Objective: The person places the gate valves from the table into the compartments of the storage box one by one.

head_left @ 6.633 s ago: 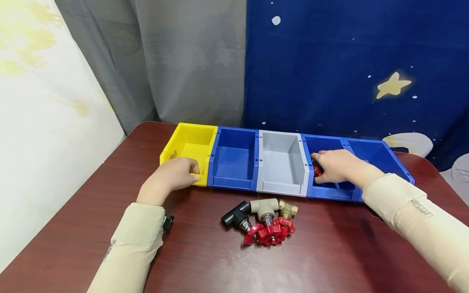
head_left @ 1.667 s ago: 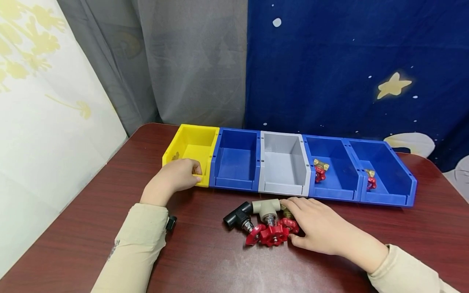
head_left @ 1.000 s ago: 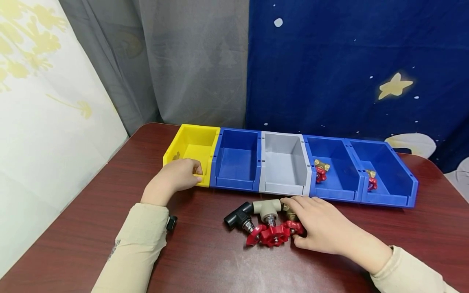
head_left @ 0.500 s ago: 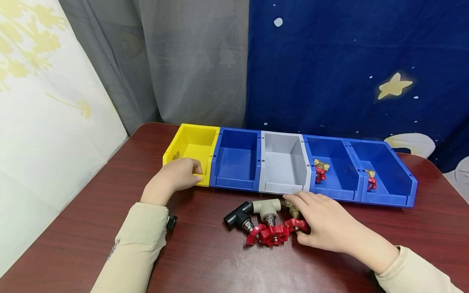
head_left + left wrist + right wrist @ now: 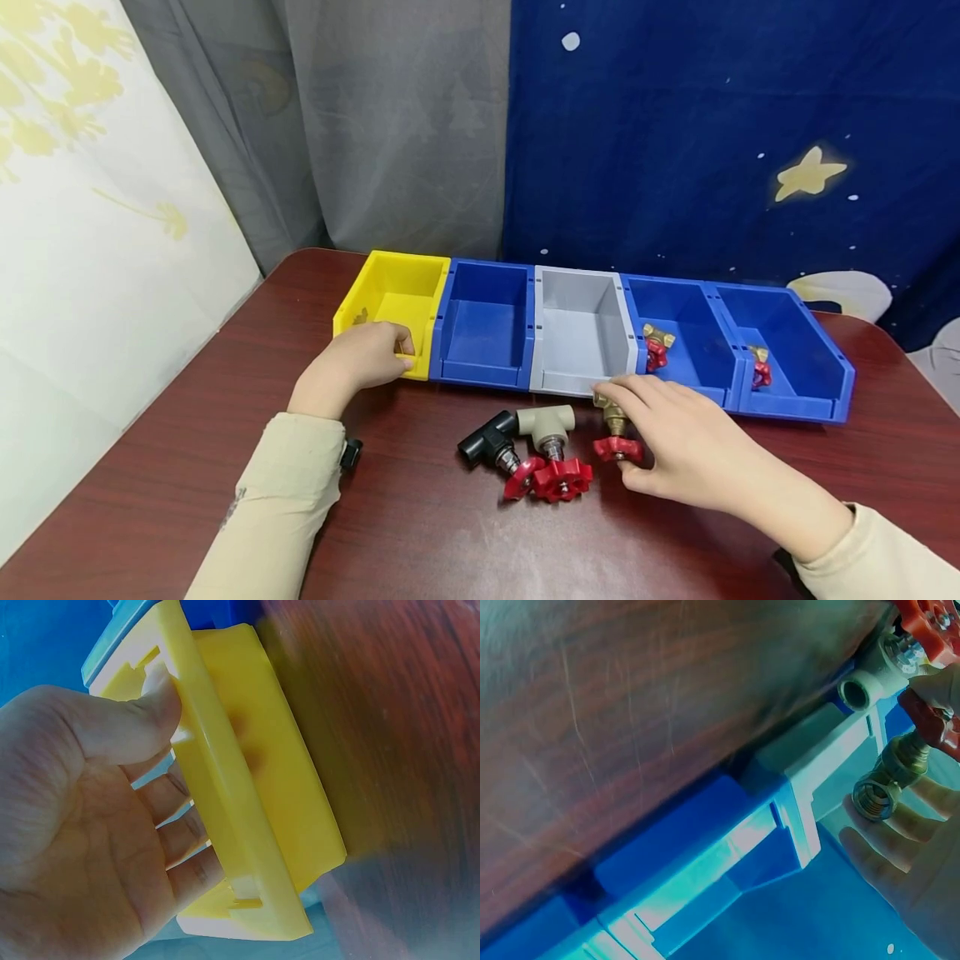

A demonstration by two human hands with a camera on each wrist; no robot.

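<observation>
My left hand holds the front rim of the yellow bin at the left end of the row. In the left wrist view the thumb lies on the yellow bin's rim, with the fingers partly hidden past it. In my right hand is a brass valve with a red handwheel, just in front of the grey bin. Thumb and fingers grip this brass valve in the right wrist view. Left of it, a black tee valve and a beige tee valve, both red-wheeled, lie on the table.
A blue bin and the grey bin stand beside the yellow one. Two more blue bins follow, holding one brass valve and another brass valve. Curtains hang behind the table.
My right hand has left the blue bin, taken hold of the brass valve and drawn it rightward, apart from the beige and black valves. My left hand stays at the yellow bin.
</observation>
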